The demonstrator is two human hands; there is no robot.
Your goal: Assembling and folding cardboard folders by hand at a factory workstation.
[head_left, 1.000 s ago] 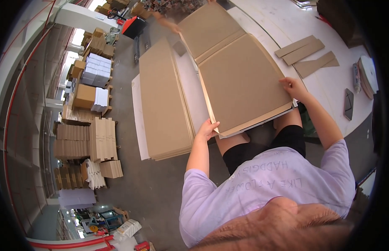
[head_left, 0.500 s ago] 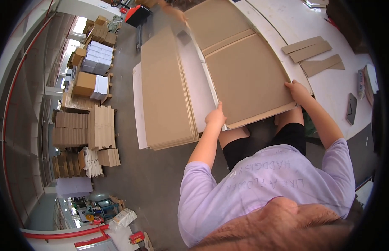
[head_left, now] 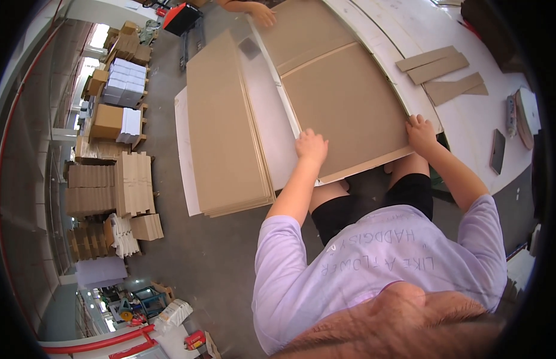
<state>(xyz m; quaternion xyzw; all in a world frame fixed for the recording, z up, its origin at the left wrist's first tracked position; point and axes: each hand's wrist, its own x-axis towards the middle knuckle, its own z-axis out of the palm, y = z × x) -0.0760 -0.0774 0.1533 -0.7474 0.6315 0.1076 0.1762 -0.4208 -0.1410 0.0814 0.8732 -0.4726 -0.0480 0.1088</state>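
A large shallow cardboard tray (head_left: 343, 96), brown inside with a raised white-edged rim and a flap line across it, lies on the table before me. My left hand (head_left: 312, 146) is closed over its left rim near the close corner, fingers curled on the inner side. At the near right corner, my right hand (head_left: 421, 134) grips the right rim with fingers bent over it. Undersides of both hands are hidden. Across the tray, another person's hand (head_left: 263, 13) rests at the far left rim.
A stack of flat cardboard sheets (head_left: 221, 125) lies left of the tray. Cardboard strips (head_left: 436, 64), a phone (head_left: 497, 151) and a tape roll (head_left: 526, 116) lie on the white table (head_left: 469, 128) at right. Palletized cardboard (head_left: 134, 182) and a red-black pallet jack (head_left: 182, 19) stand farther left.
My left hand has slid farther along the left rim from the near corner, its fingers now over the edge. My right fingers curl more over the rim. The other person's hand reaches further over the tray.
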